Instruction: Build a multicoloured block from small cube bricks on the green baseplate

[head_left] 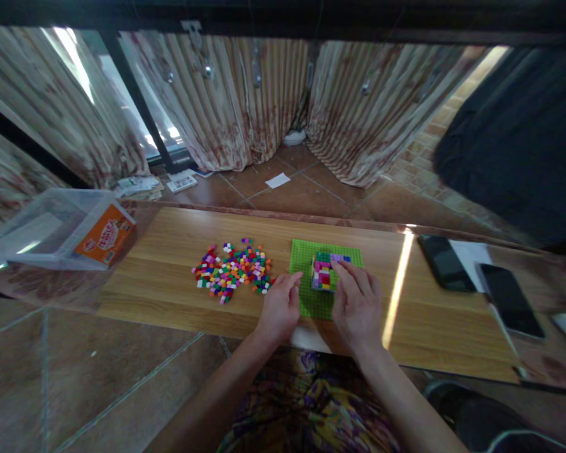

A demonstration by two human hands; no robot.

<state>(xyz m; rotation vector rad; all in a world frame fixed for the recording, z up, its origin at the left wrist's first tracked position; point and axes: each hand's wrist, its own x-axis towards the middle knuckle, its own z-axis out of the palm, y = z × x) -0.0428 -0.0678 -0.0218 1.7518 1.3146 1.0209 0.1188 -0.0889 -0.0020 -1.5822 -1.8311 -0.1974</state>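
Observation:
A small block structure [321, 274] of many-coloured toy building blocks stands on a green studded baseplate [303, 251]. My right hand [361, 305] is bent over the structure's right side, its fingertips on the top blocks and its thumb lower down; it covers that side. By the plate's left edge is my left hand [282, 307], fingers curled in and thumb near the index finger. Whether a block sits between those fingers is too small to tell. Loose toy blocks [236, 269] lie in a spread pile just left of my left hand.
The wooden board [160, 289] carries all this. A clear plastic box [66, 233] with an orange label is at the far left. Two dark phones [446, 263] and white paper [469, 258] lie at the right. Beyond the board are curtains [226, 100] and a tiled floor.

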